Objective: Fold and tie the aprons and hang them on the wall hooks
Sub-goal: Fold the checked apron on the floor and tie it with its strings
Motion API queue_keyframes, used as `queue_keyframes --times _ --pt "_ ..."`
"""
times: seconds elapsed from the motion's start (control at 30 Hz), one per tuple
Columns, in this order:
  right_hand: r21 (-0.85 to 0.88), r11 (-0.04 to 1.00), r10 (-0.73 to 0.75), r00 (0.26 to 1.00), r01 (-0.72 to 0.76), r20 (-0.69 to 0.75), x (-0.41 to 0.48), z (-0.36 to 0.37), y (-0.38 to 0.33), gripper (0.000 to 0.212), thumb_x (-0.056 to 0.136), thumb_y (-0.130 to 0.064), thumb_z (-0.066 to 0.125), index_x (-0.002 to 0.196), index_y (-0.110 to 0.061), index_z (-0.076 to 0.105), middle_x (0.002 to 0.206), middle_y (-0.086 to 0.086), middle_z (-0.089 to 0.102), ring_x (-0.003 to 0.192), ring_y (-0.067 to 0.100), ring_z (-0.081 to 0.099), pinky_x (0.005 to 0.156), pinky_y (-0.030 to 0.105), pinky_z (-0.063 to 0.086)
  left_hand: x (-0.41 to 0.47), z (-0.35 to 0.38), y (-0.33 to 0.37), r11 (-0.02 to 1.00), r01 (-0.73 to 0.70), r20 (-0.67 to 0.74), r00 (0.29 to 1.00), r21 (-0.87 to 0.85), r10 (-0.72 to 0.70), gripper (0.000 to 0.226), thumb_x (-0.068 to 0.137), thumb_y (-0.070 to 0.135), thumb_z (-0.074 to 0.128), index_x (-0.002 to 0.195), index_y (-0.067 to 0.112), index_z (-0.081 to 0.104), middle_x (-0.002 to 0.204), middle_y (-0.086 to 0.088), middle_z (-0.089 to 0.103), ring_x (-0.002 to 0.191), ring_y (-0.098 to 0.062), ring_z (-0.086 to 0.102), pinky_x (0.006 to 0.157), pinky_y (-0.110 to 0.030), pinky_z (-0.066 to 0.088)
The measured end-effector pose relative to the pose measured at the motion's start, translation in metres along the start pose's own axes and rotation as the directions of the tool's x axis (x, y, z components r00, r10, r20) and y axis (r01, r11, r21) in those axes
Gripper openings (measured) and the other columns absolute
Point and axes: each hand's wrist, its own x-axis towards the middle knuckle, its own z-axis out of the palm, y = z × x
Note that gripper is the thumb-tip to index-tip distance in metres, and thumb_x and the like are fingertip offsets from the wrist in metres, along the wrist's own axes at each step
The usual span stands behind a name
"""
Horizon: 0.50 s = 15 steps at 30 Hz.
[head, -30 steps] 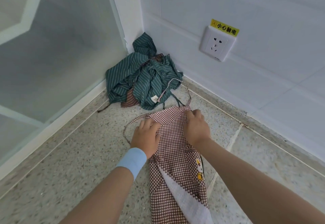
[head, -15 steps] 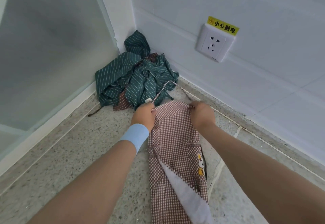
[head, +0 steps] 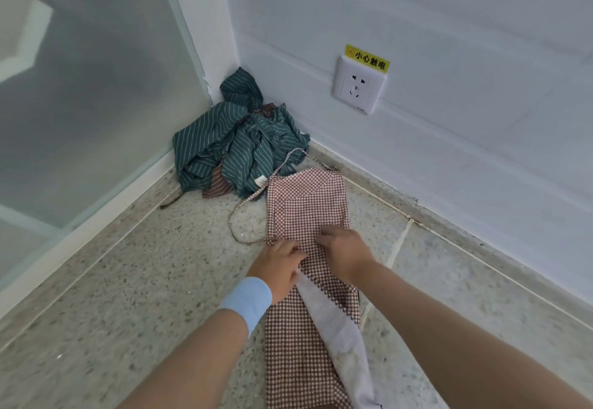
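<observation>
The checked apron lies on the speckled floor as a long narrow strip. It runs from the bottom centre of the frame up to just short of the corner, its long edges roughly parallel. A white lining is turned out along its lower right side. The left hand, with a pale blue wristband, grasps the strip's left edge at mid-length with curled fingers. The right hand sits just beside it, fingers bent down and gripping the cloth. The apron's top edge lies near the foot of the white wall. Its neck strap loops up onto the green striped heap bunched in the corner at centre frame. A thin tie string curves out over bare floor to the left of the strip. Open floor spreads across the lower left as far as the frosted glass panel. To the right, the floor narrows to a wedge against the wall. In the upper right a white socket is set in the wall, with a yellow label above it reading 小心触电. A small tag on the green heap is too small to read.
</observation>
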Motion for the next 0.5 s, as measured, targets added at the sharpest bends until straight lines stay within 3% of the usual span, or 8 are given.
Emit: queue_keyframes --times 0.07,0.17,0.27,0.4,0.5 --pt "0.000 1.000 -0.015 0.999 0.015 -0.044 -0.015 -0.003 -0.004 0.054 0.092 -0.009 0.051 0.144 -0.024 0.051 0.158 0.005 0.035 0.149 0.026 0.024 0.121 0.047 0.015 -0.014 -0.004 0.008 0.999 0.048 -0.054 0.997 -0.012 -0.048 0.054 0.097 0.023 0.050 0.149 0.027 0.036 0.156 0.002 0.029 0.144 -0.019 0.023 0.118 -0.038 0.023" --pt "0.127 0.990 0.084 0.980 -0.061 -0.182 -0.047 -0.005 -0.013 0.047 0.089 -0.005 0.051 0.132 -0.023 0.062 0.141 0.007 0.051 0.132 0.029 0.045 0.112 0.043 0.035 -0.035 -0.010 0.031 0.994 0.080 -0.185 0.978 -0.078 -0.093 0.048 0.095 0.017 0.049 0.142 0.027 0.044 0.144 0.006 0.040 0.133 -0.018 0.036 0.107 -0.035 0.037" --pt "0.263 0.942 0.226 0.973 -0.207 -0.044 -0.089 0.001 -0.019 0.031 0.091 -0.008 0.047 0.111 -0.020 0.068 0.113 0.004 0.062 0.104 0.025 0.060 0.088 0.036 0.052 -0.063 -0.007 0.054 0.992 0.029 -0.243 0.968 -0.123 -0.059 0.027 0.093 0.013 0.050 0.116 0.024 0.059 0.116 0.006 0.052 0.107 -0.014 0.048 0.085 -0.027 0.044" --pt "0.293 0.877 0.352 0.924 -0.380 0.148 -0.147 0.026 -0.022 0.030 0.092 -0.018 0.044 0.116 -0.016 0.062 0.118 0.008 0.064 0.104 0.025 0.061 0.083 0.030 0.051 -0.106 0.021 0.079 0.992 -0.035 -0.097 0.995 -0.120 0.024 0.011 0.095 0.022 0.049 0.099 0.023 0.059 0.102 0.008 0.052 0.100 -0.015 0.053 0.075 -0.028 0.046" --pt "0.445 0.752 0.414 0.874 -0.486 0.255 -0.178 0.042 -0.026 0.050 0.088 -0.032 0.053 0.135 -0.017 0.047 0.126 0.008 0.061 0.112 0.026 0.060 0.085 0.030 0.047 -0.134 0.046 0.087 0.997 -0.073 0.076 0.994 -0.005 0.074 0.025 0.091 0.040 0.053 0.113 0.027 0.058 0.119 0.008 0.048 0.116 -0.016 0.045 0.088 -0.030 0.043"
